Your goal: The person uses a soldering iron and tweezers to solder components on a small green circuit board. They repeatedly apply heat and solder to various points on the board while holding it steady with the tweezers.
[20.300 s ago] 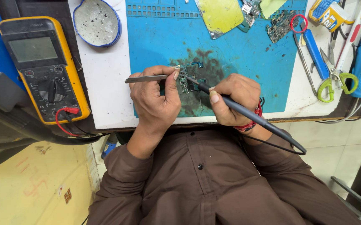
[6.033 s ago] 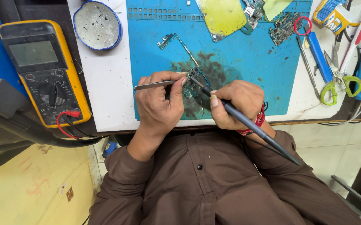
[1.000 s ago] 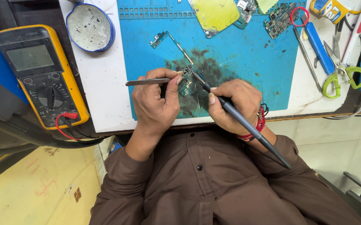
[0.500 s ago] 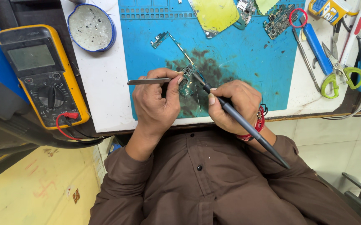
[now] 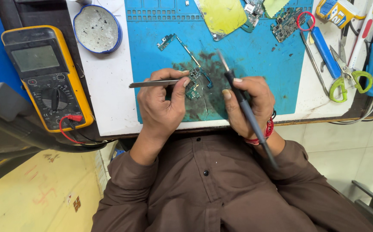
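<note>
Circuit board (image 5: pixel 193 86) half-hidden (under fingers (image 5: pixel 178 88))

On the desk (image 5: pixel 109 90) lies a work mat (image 5: pixel 259 77); a small circuit board (image 5: pixel 193 86) rests on it between the left hand (image 5: pixel 160 105) and right hand (image 5: pixel 248 103). A multimeter (image 5: pixel 46 75) lies left of the mat, a round tin (image 5: pixel 97 28) behind-left, scissors (image 5: pixel 345 79) at the right

Pale tiled floor (image 5: pixel 345 146) beneath a white-topped workbench (image 5: pixel 109 86).
</note>
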The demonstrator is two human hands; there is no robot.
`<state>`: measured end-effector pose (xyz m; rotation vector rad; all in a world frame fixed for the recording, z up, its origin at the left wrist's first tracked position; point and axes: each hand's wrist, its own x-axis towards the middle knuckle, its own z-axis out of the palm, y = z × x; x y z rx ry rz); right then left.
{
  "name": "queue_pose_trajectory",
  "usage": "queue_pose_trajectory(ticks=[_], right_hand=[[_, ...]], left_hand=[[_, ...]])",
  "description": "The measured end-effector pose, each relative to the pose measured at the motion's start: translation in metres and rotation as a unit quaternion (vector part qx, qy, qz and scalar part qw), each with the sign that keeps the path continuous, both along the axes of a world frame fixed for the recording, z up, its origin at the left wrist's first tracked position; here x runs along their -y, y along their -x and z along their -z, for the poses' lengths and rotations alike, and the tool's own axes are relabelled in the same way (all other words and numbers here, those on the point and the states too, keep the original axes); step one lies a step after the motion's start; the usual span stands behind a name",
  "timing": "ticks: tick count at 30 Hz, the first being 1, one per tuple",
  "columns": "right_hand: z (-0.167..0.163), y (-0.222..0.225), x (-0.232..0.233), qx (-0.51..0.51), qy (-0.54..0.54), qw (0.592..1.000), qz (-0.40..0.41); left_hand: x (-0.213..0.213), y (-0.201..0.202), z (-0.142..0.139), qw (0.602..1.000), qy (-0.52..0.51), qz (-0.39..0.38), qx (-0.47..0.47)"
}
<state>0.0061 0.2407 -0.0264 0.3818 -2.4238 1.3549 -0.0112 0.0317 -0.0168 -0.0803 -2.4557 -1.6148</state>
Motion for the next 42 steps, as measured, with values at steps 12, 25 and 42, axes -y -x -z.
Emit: queue_pose_trajectory(ticks=[12, 25, 42], right_hand=[[-0.006, 0.022, -0.001, -0.04, -0.039, 0.994, -0.095], [-0.006, 0.028, -0.003, -0.03, -0.053, 0.992, -0.112], [-0.006, 0.031, -0.006, -0.035, -0.048, 0.991, -0.121]], left_hand=[[-0.004, 0.006, 0.002, 0.999, 0.047, -0.003, -0.012], [-0.009, 0.009, 0.002, 0.998, 0.062, -0.001, -0.012], [-0.012, 0.012, 0.003, 0.998, 0.062, 0.0, -0.014]])
